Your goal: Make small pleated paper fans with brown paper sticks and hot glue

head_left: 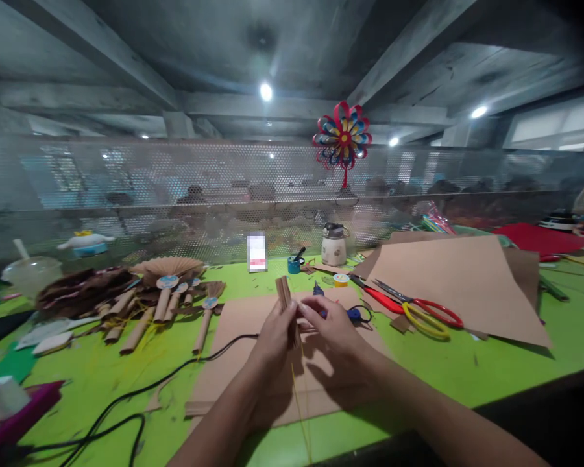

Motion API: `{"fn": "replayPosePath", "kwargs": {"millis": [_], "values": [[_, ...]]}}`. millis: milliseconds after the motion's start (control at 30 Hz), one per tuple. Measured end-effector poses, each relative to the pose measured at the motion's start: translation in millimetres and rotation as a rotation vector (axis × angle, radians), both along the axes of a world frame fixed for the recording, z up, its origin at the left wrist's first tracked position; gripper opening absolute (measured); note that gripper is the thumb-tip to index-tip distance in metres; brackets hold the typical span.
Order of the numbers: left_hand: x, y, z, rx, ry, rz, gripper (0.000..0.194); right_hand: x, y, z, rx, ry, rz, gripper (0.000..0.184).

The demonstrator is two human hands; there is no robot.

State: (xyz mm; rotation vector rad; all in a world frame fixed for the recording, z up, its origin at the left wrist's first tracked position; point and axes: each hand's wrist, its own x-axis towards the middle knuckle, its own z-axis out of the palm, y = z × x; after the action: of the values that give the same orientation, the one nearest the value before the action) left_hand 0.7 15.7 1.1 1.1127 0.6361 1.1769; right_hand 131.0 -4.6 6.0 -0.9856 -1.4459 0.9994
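Green table (pixel 506 370), left hand (pixel 275 327) closed round pleated paper (pixel 283 292), long axis up-left; right hand (pixel 335 323), grip unclear

Folded bundle (pixel 283 292): matt brown paper. Large sheet (pixel 448 279): smooth matt paper. Bench (pixel 506 363): smooth, faintly glossy. Scissors (pixel 409 300): metal blades, glossy plastic handles. Screen (pixel 224 162): perforated metal. Cup (pixel 32 279): translucent plastic.

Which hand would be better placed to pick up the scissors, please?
Probably the right hand: it is nearer the scissors, while the left hand grips the folded brown paper.
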Motion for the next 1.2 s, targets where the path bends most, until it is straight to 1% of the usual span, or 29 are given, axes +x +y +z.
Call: {"fn": "replayPosePath", "kwargs": {"millis": [67,100,133,200,300,433,533,700,800,900,967,1033,1067,1133,1167,1200], "values": [[-6,3,5.0,-0.076,-0.082,0.098,0.022,-5,-9,-7.5,0.217,-0.185,-0.155,0.017],[-8,3,6.6,-0.115,-0.098,0.143,0.019,-8,-13,-10.4,0.333,-0.292,-0.209,0.014],[-9,4,7.7,-0.141,-0.106,0.173,0.017,-11,-18,-12.4,0.426,-0.386,-0.234,0.014],[-10,4,8.2,-0.166,-0.117,0.208,0.014,-17,-25,-13.8,0.510,-0.507,-0.213,0.019],[-7,1,7.3,-0.163,-0.148,0.227,0.013,-27,-31,-12.9,0.489,-0.591,-0.174,0.023],[0,-2,5.9,-0.144,-0.204,0.253,0.013,-30,-28,-14.7,0.399,-0.594,-0.159,0.017],[4,-4,4.3,-0.141,-0.241,0.282,0.012,-28,-25,-17.3,0.374,-0.625,-0.143,0.016],[6,-4,1.6,-0.165,-0.279,0.277,0.013,-24,-26,-19.3,0.404,-0.710,-0.111,0.026],[7,-5,1.5,-0.177,-0.288,0.269,0.016,-24,-24,-22.3,0.441,-0.771,-0.128,0.032],[8,-7,5.0,-0.181,-0.266,0.247,0.018,-22,-21,-23.4,0.497,-0.768,-0.125,0.030],[6,-9,11.3,-0.180,-0.219,0.215,0.019,-16,-17,-18.7,0.515,-0.750,-0.122,0.026],[-3,-10,22.4,-0.176,-0.140,0.169,0.020,-4,-14,-8.4,0.522,-0.737,-0.127,0.024],[-11,-11,29.9,-0.175,-0.084,0.134,0.020,4,-13,-1.5,0.527,-0.734,-0.131,0.025],[-33,-17,49.2,-0.157,0.035,0.097,0.012,21,-11,14.3,0.536,-0.734,-0.140,0.025],[-46,-23,60.7,-0.117,0.118,0.128,0.008,30,-11,22.3,0.539,-0.739,-0.146,0.025],[-58,-30,73.1,0.041,0.320,0.287,0.012,37,-12,30.0,0.540,-0.746,-0.147,0.025]]}}
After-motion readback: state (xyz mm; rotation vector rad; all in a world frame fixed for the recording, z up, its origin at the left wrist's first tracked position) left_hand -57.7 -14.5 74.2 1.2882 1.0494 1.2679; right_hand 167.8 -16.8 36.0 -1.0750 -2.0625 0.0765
